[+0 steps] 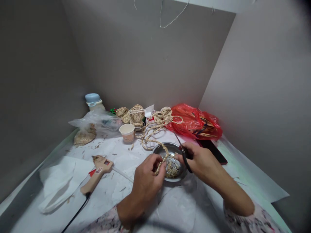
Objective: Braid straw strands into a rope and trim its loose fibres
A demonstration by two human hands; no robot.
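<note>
A braided straw cord (166,151) runs from the pile at the back down to my left hand (150,174), whose thumb and fingers pinch it. My right hand (200,158) is closed around the black handles of a pair of scissors (186,159), blades pointing up and away. The fingertips of that hand reach toward the cord near my left hand; whether they touch it I cannot tell. Beneath both hands stands a round metal bowl (182,176) with straw clippings (173,171) in it.
A glue gun (97,174) lies at left beside crumpled white paper (58,178). Behind are a paper cup (127,133), coiled straw braids (137,114), a clear plastic bag (97,119) and a blue-lidded bottle (93,100). At right sit a red plastic bag (187,118) and a dark phone (213,151).
</note>
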